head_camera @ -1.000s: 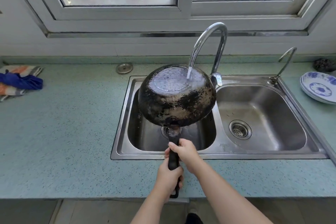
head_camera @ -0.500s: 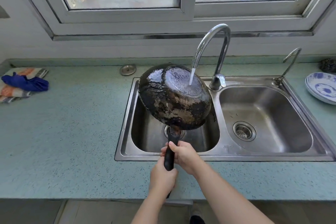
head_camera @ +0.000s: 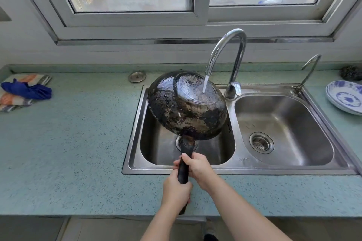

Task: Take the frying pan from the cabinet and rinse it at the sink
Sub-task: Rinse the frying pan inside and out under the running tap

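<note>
- You have both hands on the pan handle, one above the other.
- Your right hand is wrapped tight around the upper part of the handle, thumb lying up along it toward the pan.
- Your left hand is clenched round the lower end, just below the right, over the counter edge.
- The pan is upside down and tilted, its blackened, patchy underside facing you, held in the air above the left basin.
- Water is running from the tall tap and strikes the flat base of the pan near its far right edge; the base there is wet and shiny.
- The pan hides most of the left basin's far side; the left drain peeks out behind the handle.
- The right basin has its strainer in the drain.
- A small tap stands at the sink's far right corner.
- Right of the sink, blue-and-white plates are stacked on the counter, cut off by the frame; behind them sits a dark scrubber.
- A round metal plug lies on the counter behind the sink's left corner.
- Far left, a blue cloth is bunched on top of a striped towel.
- The window runs along the wall above the sink.
</note>
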Demonstrator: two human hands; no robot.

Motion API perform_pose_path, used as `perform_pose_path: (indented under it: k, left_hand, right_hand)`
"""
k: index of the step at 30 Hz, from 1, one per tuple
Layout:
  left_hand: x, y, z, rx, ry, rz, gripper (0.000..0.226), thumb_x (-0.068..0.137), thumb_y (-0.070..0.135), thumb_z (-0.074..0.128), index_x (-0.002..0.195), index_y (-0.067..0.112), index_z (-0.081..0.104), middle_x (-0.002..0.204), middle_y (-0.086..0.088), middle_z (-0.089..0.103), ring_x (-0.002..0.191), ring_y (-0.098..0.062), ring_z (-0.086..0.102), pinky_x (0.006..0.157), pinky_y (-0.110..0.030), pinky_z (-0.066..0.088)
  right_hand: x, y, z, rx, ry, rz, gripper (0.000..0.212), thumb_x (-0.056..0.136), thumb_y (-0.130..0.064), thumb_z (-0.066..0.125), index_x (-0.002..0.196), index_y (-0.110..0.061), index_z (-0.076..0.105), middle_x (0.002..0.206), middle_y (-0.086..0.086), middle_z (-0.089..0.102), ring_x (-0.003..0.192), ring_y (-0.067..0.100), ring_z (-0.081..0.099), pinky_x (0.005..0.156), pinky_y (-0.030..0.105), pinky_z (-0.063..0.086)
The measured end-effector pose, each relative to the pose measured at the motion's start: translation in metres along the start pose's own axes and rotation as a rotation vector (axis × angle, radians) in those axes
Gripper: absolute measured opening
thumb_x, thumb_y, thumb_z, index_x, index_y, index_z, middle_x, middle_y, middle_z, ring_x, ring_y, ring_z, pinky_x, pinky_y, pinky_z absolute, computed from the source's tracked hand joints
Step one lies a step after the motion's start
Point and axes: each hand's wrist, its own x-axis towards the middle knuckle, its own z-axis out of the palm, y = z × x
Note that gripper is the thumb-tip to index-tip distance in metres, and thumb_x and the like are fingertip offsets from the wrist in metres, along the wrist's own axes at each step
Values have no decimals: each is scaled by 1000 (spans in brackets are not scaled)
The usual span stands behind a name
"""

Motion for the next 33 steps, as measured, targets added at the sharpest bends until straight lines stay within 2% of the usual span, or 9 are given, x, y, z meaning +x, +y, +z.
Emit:
perform_pose_path:
  k: [3,6,10,12,16,19,23,27,33]
  left_hand:
    - [-3,2,2,-121,-50,-48,24,76,-4,49,91,14,56,51,-6,50,33,-16,44,35,-20,36]
    - [-5,4,4,-184,-74,-65,20,78,-4,47,86,13,55,43,-3,49,30,-15,43,36,-20,34]
    - [-5,4,5,-227,-80,-76,18,79,-6,46,83,11,53,43,-5,48,30,-16,42,35,-21,34]
    - [-4,3,6,-222,-75,-74,19,79,-7,46,83,11,52,47,-7,48,31,-15,42,34,-20,34]
    - [-2,1,13,-135,-36,-37,23,77,-2,49,89,16,55,52,-6,52,35,-16,47,37,-21,38]
    - [-4,1,15,-39,-2,4,23,78,2,50,91,20,55,60,-4,56,41,-15,49,37,-19,38]
    - [-6,5,12,-41,-26,18,25,79,1,49,93,21,52,62,-6,55,32,-10,49,32,-15,35]
    - [-6,5,6,-135,-49,-33,21,78,-2,48,87,15,54,56,-6,53,37,-15,48,36,-20,38]
    - [-8,6,5,-302,-115,-98,16,80,-6,44,85,8,51,42,-3,47,33,-16,41,36,-21,35]
  right_hand:
    - [-2,-4,-1,-91,26,-28,17,96,-8,47,79,-8,51,73,8,65,59,16,64,60,25,54]
    - [-2,-6,0,-159,44,-62,19,94,-7,48,76,-8,49,70,8,64,57,16,62,53,21,54]
    - [-2,-8,0,-175,56,-62,18,94,-7,48,76,-8,49,70,8,64,56,15,62,54,22,55]
    - [-3,-7,-2,-168,50,-56,19,95,-8,48,76,-7,50,71,8,65,60,17,63,62,27,56]
    - [-5,-6,-10,-132,16,-9,23,97,-11,44,76,-8,54,75,7,66,70,22,64,91,45,49]
    - [-5,-4,-14,-34,-9,16,19,98,-9,41,83,-6,51,76,10,65,70,23,63,81,39,52]
    - [-4,-2,-13,37,2,22,17,98,-9,41,85,-4,50,76,11,63,69,23,63,71,33,52]
    - [-3,-4,-8,-41,29,-5,14,97,-10,45,84,-5,51,75,10,65,66,22,63,69,31,54]
    - [0,-8,-3,-192,62,-59,17,94,-7,49,77,-6,50,68,9,63,51,12,62,50,19,54]
